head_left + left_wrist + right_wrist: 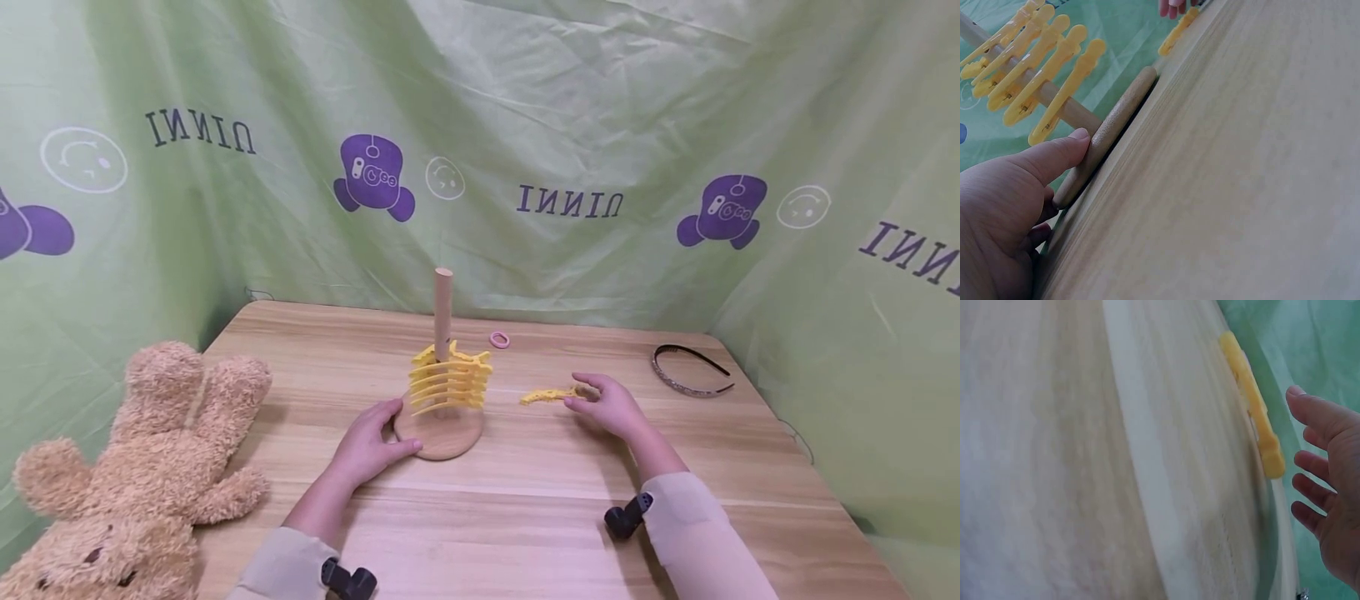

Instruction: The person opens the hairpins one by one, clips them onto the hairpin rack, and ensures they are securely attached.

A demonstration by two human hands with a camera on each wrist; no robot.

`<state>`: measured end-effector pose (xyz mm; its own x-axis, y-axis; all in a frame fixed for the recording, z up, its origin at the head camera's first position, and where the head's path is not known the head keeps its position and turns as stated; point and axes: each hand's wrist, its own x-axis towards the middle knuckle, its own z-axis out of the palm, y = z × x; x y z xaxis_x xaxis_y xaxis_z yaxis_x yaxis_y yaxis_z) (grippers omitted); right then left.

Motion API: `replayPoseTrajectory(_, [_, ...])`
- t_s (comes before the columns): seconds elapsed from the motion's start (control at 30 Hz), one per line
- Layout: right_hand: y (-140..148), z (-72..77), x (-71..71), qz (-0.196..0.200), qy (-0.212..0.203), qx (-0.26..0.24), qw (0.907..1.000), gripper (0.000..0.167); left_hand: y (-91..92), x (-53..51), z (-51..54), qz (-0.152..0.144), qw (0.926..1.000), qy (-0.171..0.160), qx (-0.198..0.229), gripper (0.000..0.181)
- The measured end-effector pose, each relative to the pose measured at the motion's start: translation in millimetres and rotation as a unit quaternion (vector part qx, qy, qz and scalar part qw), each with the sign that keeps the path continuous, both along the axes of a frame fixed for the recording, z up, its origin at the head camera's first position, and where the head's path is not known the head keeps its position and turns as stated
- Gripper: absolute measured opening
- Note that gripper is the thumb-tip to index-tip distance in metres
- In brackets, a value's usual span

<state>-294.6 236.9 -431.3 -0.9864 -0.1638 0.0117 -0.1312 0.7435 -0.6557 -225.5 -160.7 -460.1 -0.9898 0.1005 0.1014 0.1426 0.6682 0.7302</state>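
Observation:
A wooden stand [441,440] with a round base and upright post is on the table. Several yellow hair clips [467,382] are stacked one above another along its post. My left hand [366,447] holds the base at its left edge, the thumb pressing the rim in the left wrist view. Right of the stand, a loose yellow hair clip [546,396] lies on the tabletop. Beside that clip's right end is my right hand [611,406], its fingers spread and relaxed. A small gap parts the hand from the clip [1254,403] in the right wrist view.
A plush teddy bear [161,467] lies along the left side of the wooden table [480,533]. Behind the stand is a pink hair tie [499,340]. A glittery headband [678,385] rests at the back right. Green printed curtains [525,108] hang around the table.

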Motion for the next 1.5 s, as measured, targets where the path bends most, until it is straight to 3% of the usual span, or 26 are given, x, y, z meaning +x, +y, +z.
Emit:
replayPoseTrajectory(0.5, [9.1,-10.0,-15.1,0.013,-0.013,0.034,0.9992,0.067,0.0,-0.2,-0.6,0.001,1.0000,0.003,-0.003,0.083])
replayPoseTrajectory(0.93, [7.9,-11.7,-11.5,0.004,0.001,0.038,0.9993,0.052,-0.3,0.3,-0.4,0.001,1.0000,0.001,-0.001,0.083])
replayPoseTrajectory(1.3, [15.0,-13.9,-3.3,-0.020,0.001,0.006,0.9998,0.051,-1.3,-0.2,-2.2,0.000,1.0000,0.005,-0.001,0.083])
replayPoseTrajectory(1.5, [17.0,-9.4,1.8,-0.039,-0.014,-0.052,0.9978,0.050,-1.4,-1.4,-3.6,-0.002,1.0000,0.006,-0.001,0.084])
